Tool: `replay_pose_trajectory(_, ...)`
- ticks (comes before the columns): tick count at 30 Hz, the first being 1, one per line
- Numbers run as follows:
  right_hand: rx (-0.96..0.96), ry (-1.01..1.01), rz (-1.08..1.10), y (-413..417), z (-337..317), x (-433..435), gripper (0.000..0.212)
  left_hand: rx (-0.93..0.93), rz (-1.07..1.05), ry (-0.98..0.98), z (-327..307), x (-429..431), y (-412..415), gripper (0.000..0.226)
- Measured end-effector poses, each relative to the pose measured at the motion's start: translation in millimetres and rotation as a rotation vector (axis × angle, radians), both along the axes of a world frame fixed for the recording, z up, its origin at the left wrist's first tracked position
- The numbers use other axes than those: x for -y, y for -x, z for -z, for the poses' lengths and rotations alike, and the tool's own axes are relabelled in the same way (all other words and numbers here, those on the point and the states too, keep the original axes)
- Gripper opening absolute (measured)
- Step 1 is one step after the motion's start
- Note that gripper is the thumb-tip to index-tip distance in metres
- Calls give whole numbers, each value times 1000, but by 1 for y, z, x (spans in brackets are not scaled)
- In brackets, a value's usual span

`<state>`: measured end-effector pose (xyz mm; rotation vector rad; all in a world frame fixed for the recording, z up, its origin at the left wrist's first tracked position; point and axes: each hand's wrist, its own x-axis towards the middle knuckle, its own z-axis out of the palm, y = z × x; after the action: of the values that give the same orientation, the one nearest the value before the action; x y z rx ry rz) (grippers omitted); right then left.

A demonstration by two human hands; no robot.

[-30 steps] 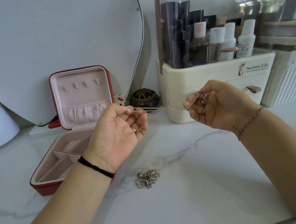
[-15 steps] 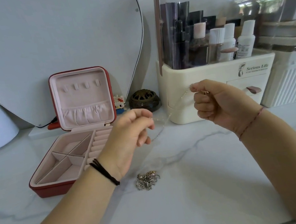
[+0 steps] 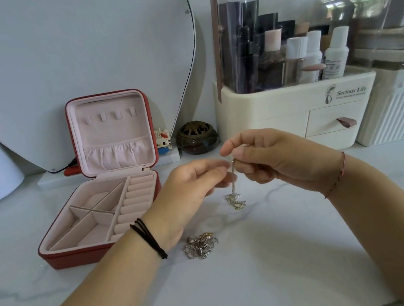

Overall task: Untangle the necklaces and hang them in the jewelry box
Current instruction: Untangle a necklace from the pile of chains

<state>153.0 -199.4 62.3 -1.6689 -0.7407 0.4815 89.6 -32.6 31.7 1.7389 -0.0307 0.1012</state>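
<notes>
I'm pinching chain [image 3: 233, 183] top with right hand [image 3: 284, 164] fingers [image 3: 232, 146], letting it dangle; left hand [image 3: 188, 189] fingers [image 3: 213, 174] curling beside it, grip unclear. Should be combing down slowly.

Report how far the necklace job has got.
Done: the box stands open, but its hooks are bare. In hand: the right hand pinches one chain, which dangles to the table; the left hand, blurred, reaches it. Left: the tangled pile, and all the hanging.
</notes>
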Motion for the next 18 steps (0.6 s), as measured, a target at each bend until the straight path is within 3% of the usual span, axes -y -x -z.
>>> replay_pose_trajectory(5, 36, 93, 24, 2, 0, -2, 18, -37, 51, 96, 0, 1, 2, 15)
replay_pose_trajectory(18, 171, 80, 49, 7, 0, -6, 11, -80, 51, 181, 0, 3, 0, 14)
